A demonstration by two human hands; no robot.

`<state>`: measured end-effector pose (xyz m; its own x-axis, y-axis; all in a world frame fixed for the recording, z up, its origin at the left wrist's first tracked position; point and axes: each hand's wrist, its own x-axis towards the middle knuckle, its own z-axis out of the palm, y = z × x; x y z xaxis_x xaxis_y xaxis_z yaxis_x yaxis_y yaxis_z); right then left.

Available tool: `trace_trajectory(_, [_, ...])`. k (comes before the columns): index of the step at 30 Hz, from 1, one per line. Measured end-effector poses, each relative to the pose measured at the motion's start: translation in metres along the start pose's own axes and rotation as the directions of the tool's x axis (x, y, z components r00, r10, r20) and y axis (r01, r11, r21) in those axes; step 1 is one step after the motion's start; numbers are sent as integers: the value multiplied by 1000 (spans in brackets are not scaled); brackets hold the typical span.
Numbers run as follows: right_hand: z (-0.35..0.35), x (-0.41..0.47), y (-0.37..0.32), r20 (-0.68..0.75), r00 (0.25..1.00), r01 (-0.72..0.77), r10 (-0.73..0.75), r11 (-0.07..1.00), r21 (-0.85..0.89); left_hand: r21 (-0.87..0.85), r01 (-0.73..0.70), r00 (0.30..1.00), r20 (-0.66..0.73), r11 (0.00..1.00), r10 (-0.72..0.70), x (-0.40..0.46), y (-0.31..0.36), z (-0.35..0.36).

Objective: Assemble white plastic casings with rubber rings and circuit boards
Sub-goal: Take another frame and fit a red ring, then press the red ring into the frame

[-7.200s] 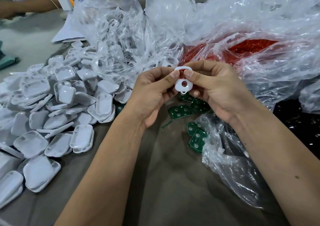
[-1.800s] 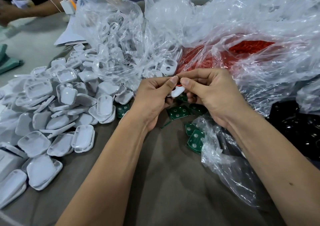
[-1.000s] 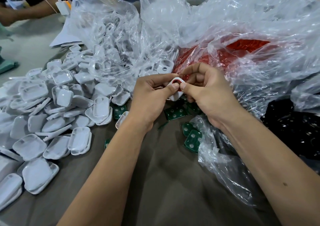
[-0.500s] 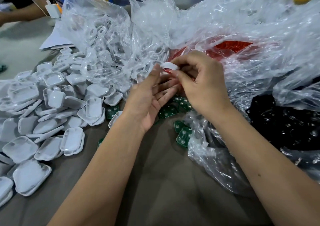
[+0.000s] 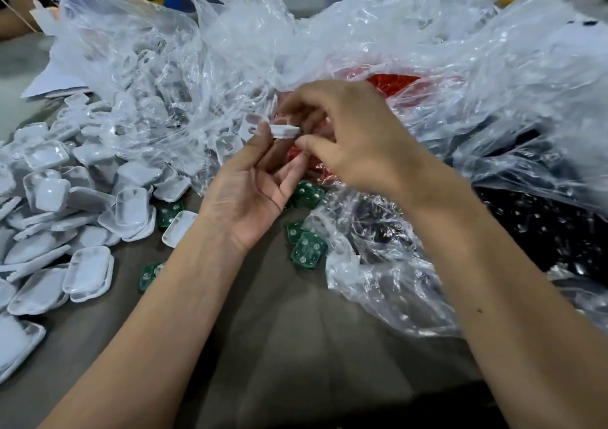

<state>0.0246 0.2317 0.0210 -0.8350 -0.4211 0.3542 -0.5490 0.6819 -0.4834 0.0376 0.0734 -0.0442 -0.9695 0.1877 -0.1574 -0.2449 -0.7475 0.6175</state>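
White casing (image 5: 285,131) held edge-on between both hands above the desk (image 5: 296,346) middle. Left hand (image 5: 253,195) palm up, thumb and fingertips pinching its left end. Right hand (image 5: 348,135) curled over, thumb and forefinger nipping its right end. Green circuit boards (image 5: 307,251) just below, white casing pile (image 5: 82,204) along the left edge.

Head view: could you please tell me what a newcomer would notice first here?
Two hands meet mid-frame: the left hand and right hand together pinch a white casing. Left lies a heap of casings. Behind, clear bags cover red rings; green boards lie below the hands.
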Motion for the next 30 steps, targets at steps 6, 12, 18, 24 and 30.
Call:
trace_trajectory(6, [-79, -12, 14, 203, 907, -341, 370, 926, -163, -64, 11, 999, 53, 998, -8, -3, -5, 5])
trace_trajectory(12, [-92, -34, 37, 357, 735, -468, 576, 813, -347, -41, 62, 985, 166, 997, -54, -6, -9, 3])
trace_trajectory(18, [-68, -29, 40, 331, 740, -389, 586, 774, -499, 20, 72, 986, 148, 997, -74, -5, -10, 5])
trace_trajectory(24, [-51, -26, 33, 281, 766, -351, 579, 742, -572, 96, 56, 985, 159, 994, -71, -4, -12, 4])
trace_trajectory(30, [-71, -23, 42, 325, 783, -371, 530, 818, -439, 148, 34, 985, 163, 988, -58, -4, -12, 3])
